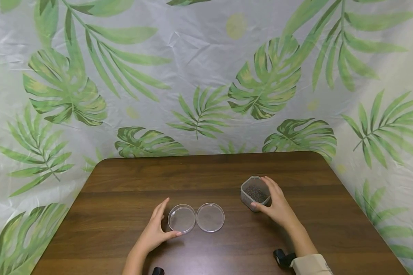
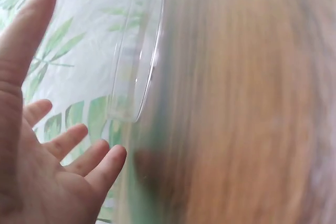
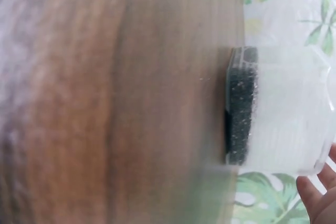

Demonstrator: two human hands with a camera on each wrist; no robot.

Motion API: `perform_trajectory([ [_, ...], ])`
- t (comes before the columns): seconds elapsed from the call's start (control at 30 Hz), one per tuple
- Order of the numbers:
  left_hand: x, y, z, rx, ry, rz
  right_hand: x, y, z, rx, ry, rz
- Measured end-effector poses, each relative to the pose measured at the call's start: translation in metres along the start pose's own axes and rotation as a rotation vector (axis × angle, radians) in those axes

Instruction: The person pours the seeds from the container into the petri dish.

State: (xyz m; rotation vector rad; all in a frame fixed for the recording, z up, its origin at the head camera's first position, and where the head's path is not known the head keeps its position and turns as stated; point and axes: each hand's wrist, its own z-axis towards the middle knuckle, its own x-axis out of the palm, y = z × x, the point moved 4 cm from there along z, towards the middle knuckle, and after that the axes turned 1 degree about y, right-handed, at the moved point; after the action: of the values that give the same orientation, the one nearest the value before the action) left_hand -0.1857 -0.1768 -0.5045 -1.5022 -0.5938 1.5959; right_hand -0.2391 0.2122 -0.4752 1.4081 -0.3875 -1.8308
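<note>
Two clear round petri dish halves (image 1: 210, 217) lie side by side on the table, their rims meeting. My left hand (image 1: 155, 228) is spread around the left dish (image 1: 181, 219), thumb tip close to its near rim and fingers beyond its left side. In the left wrist view, the dish (image 2: 135, 56) appears edge-on, apart from the spread fingers (image 2: 107, 169). My right hand (image 1: 277, 204) holds a translucent plastic container (image 1: 246, 199) by its upper edge, thumb at the near side and fingers at the far right. Dark granules (image 3: 242, 108) cover the container's bottom.
The brown wooden table (image 1: 206, 175) has rounded far corners. Behind it hangs a pale cloth (image 1: 199, 57) printed with green leaves. A black wrist device (image 1: 283, 258) sits by the right sleeve (image 1: 311, 264).
</note>
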Motion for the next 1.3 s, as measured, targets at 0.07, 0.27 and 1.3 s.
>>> perform_trajectory([
  [0.07, 0.001, 0.004, 0.0, -0.022, 0.007, -0.031, 0.001, -0.003, 0.0, 0.012, -0.006, 0.018],
  [0.27, 0.004, 0.013, 0.0, -0.021, 0.002, -0.062, 0.002, -0.012, -0.002, 0.064, -0.012, 0.096],
  [1.3, 0.009, 0.027, 0.001, -0.016, -0.037, 0.06, 0.01, 0.004, -0.014, 0.149, -0.044, 0.366],
])
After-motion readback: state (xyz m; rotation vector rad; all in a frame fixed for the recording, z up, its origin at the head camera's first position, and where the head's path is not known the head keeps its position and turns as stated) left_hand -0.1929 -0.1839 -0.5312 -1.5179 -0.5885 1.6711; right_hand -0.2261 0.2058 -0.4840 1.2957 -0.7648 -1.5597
